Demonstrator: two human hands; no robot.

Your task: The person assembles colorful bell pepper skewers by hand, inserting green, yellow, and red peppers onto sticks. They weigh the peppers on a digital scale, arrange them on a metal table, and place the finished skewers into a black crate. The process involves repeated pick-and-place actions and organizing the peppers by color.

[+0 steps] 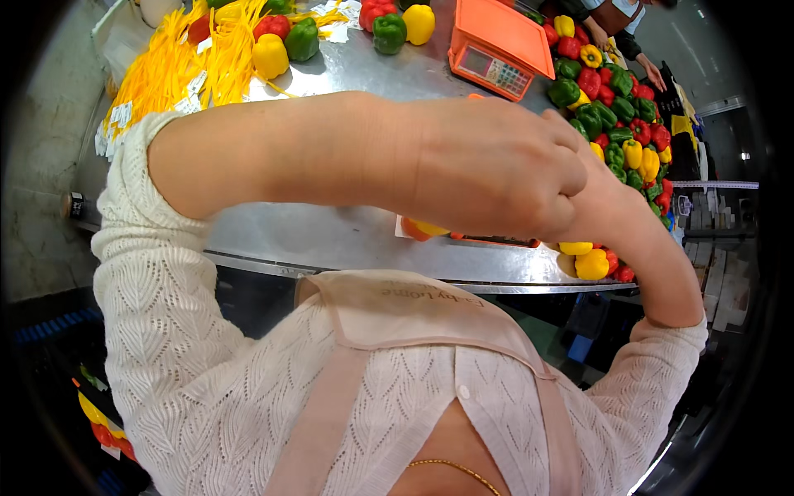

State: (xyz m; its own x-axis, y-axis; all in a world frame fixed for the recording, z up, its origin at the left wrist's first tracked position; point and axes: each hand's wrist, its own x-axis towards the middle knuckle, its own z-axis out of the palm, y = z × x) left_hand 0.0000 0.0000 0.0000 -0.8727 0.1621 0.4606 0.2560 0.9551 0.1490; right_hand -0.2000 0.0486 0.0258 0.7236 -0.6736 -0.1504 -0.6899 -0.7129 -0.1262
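Note:
My left hand [504,165] reaches across to the right above the table, its fingers curled closed; whatever they hold is hidden. Close against it from the right side comes my right hand [602,194], its fingers covered by the left hand. Below my left wrist, a yellow and red pepper [423,228] shows partly on the metal table [331,236]. An orange-edged object [496,240] lies beneath the hands, mostly covered by them. Beyond them stands an orange scale [500,45] with a keypad.
Red, green and yellow bell peppers [616,107] are heaped along the table's right. Yellow straps with white labels [182,62] lie at the far left, near a yellow pepper [270,56] and green pepper [303,40]. Another person's hand [653,74] is at the far right.

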